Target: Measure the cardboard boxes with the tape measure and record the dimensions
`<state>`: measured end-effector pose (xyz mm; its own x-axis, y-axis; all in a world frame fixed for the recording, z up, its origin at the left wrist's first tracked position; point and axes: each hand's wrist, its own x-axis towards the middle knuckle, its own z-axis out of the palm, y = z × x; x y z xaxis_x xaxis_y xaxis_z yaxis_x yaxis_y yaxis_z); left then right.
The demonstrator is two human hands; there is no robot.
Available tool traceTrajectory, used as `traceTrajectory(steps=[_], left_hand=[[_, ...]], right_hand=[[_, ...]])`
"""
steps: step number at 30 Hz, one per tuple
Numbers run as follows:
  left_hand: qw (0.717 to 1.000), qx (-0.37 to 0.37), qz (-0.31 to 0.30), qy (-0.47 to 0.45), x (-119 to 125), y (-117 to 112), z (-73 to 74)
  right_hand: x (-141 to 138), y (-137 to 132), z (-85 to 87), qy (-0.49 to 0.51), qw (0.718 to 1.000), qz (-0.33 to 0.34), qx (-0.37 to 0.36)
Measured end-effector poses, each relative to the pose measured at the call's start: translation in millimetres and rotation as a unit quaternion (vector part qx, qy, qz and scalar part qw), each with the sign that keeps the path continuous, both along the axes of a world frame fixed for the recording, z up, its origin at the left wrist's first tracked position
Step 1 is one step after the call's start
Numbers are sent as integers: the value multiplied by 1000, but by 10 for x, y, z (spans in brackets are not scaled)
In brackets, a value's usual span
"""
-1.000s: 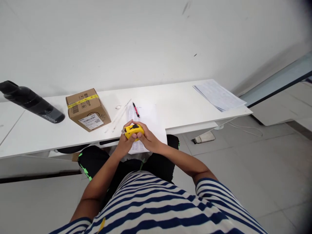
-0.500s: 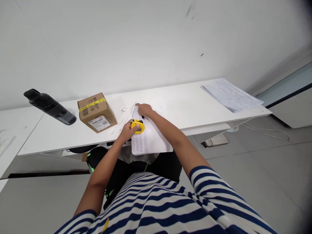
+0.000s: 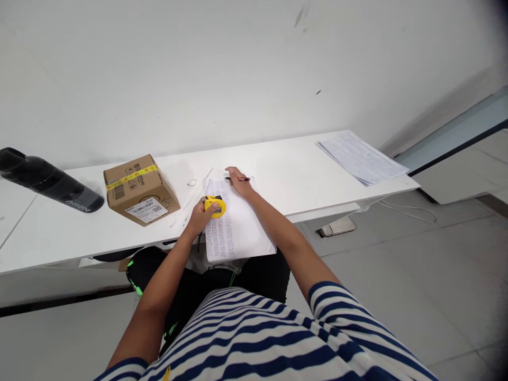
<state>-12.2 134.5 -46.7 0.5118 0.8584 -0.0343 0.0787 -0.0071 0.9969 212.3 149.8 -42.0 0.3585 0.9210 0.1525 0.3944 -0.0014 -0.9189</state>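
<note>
My left hand [image 3: 199, 217] is closed round a yellow tape measure [image 3: 219, 209], which it holds over the left part of a written sheet of paper [image 3: 250, 233]. Columns of small handwriting run down the sheet's left side, and the right side is blank. Near the sheet's top edge, my right hand [image 3: 237, 182] has a dark pen with a red part [image 3: 245, 179] in its fingers. The pen lies sideways across the hand, with some fingers stretched toward the wall. The sheet's lower edge hangs over the table's front edge.
A taped cardboard box [image 3: 137, 185] stands left of my hands, with a black bottle [image 3: 51, 180] beyond it. Printed sheets [image 3: 361, 156] lie at the right of the white table [image 3: 286, 169]. A small white ring-like item [image 3: 192, 182] is near the box. A wall rises behind.
My right hand has drawn back from the paper's top left corner and moved right, its fingers loosened and the pen now showing. The left hand still holds the tape measure. My view has shifted.
</note>
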Motion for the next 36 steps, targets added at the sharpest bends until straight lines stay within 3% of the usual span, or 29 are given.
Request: traceTrajectory(steps=[12, 24, 31, 36], left_hand=[[999, -4, 10, 49, 3, -48, 70], [998, -16, -2, 55, -6, -45, -1], [981, 101, -38, 163, -16, -166, 169], [978, 112, -56, 168, -14, -190, 246]], right_hand=[[39, 82, -56, 25, 999, -27, -15], [57, 64, -64, 26, 999, -20, -18], [59, 47, -66, 19, 1000, -16, -12], [61, 42, -74, 19, 1000, -21, -7]])
